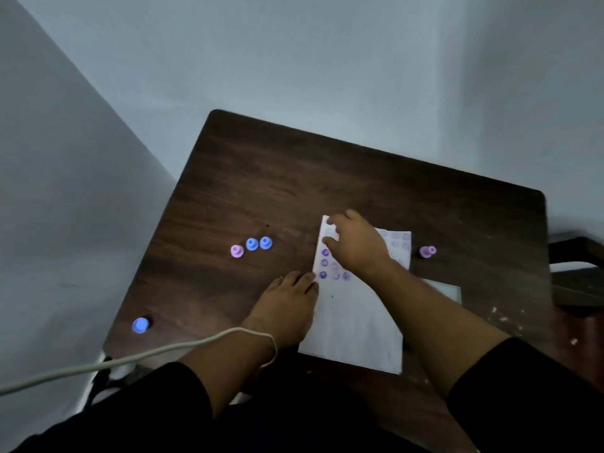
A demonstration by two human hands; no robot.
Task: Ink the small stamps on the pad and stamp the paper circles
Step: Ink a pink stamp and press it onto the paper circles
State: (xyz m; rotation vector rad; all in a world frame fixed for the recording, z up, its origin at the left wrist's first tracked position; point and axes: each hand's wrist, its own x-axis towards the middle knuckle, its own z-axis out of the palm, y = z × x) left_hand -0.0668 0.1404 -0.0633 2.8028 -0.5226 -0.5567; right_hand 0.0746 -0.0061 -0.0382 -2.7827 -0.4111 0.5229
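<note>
A white paper sheet (353, 325) printed with rows of circles lies on the dark wooden table (327, 171). Several circles near its left edge carry purple prints (324, 263). My left hand (287, 305) rests flat, fingertips on the sheet's left edge. My right hand (358, 245) lies over the sheet's upper left part with fingers curled down; whether a stamp is under it is hidden. A pink stamp (236, 251) and two blue stamps (251, 244) (265, 242) stand left of the paper. Another pink stamp (427, 251) stands to its right.
A lone blue stamp (141, 325) sits near the table's front left corner. A pale rectangular pad (449, 291) shows behind my right forearm. A white cable (130, 356) crosses the left wrist. Pale walls enclose the table at the back and left; dark furniture (575, 256) stands at right.
</note>
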